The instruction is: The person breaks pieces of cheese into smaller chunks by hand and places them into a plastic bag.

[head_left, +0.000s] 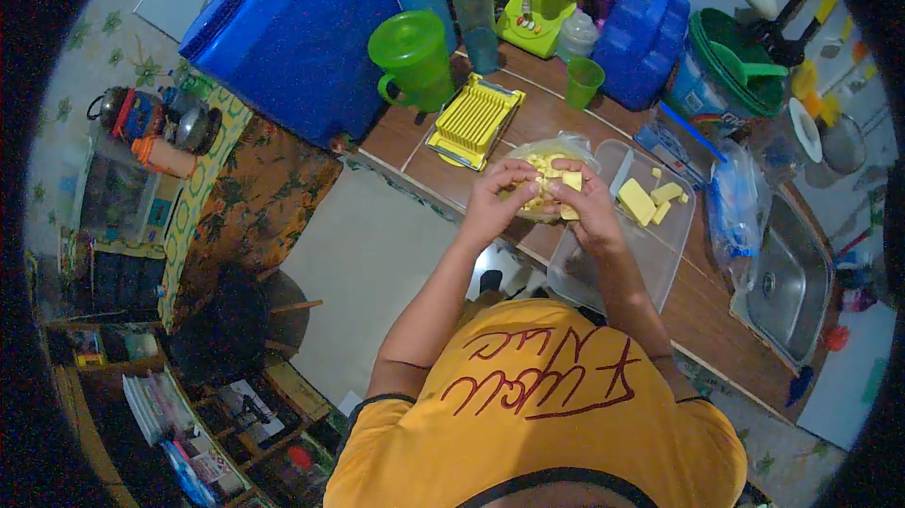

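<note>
My left hand [500, 195] and my right hand [589, 202] are together over a plastic bag [556, 145] of small yellow pieces. Their fingers close on a pale yellow chunk [568, 183], possibly butter or cheese, with thumbs near its middle. Just right of them, several yellow blocks [636, 202] lie in a translucent plastic container [603, 268]. A yellow slicer [471, 122] with a slotted top sits behind and left of my hands.
At the back stand blue containers [292, 46], a green pitcher [410, 65], bottles [471, 18], a lime cup [584, 82] and green buckets [707, 60]. A blue plastic packet [735, 216] lies beside the steel sink [782, 301] at right. A patterned covered surface [245, 188] is at left.
</note>
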`<state>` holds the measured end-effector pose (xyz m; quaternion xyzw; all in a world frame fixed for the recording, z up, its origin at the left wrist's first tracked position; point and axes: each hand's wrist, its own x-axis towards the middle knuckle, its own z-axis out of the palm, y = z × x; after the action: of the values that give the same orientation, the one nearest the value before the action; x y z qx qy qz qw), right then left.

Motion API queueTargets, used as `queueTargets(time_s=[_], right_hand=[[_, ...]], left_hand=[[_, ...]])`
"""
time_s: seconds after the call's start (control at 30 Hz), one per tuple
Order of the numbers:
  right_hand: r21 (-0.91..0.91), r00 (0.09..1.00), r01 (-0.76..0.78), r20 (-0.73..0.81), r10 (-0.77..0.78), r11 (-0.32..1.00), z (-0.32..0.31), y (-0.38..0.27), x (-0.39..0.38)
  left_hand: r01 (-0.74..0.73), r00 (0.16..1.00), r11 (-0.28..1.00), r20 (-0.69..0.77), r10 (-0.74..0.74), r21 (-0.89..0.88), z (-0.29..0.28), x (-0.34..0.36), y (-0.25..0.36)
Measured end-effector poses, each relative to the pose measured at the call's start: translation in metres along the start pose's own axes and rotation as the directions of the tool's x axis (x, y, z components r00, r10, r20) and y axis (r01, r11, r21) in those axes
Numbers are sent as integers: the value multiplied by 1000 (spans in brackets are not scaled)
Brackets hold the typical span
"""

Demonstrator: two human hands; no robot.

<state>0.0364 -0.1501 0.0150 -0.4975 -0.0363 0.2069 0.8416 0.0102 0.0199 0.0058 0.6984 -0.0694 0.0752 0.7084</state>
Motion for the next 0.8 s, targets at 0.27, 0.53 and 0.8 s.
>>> queueTargets(time_s=[0.27, 0.53, 0.8], right_hand=[[103, 998, -57, -25, 60, 993, 3, -6, -1], [-2, 999, -32, -32, 32, 999, -3, 2, 2], [-31, 999, -5, -38, 4, 1000, -3, 4, 2]], left_hand=[[104, 989, 991, -94, -111, -81, -3, 0, -5], [239, 960, 970, -159, -229, 45, -8, 2, -16], [202, 964, 977, -163, -212, -75, -9, 0, -11]])
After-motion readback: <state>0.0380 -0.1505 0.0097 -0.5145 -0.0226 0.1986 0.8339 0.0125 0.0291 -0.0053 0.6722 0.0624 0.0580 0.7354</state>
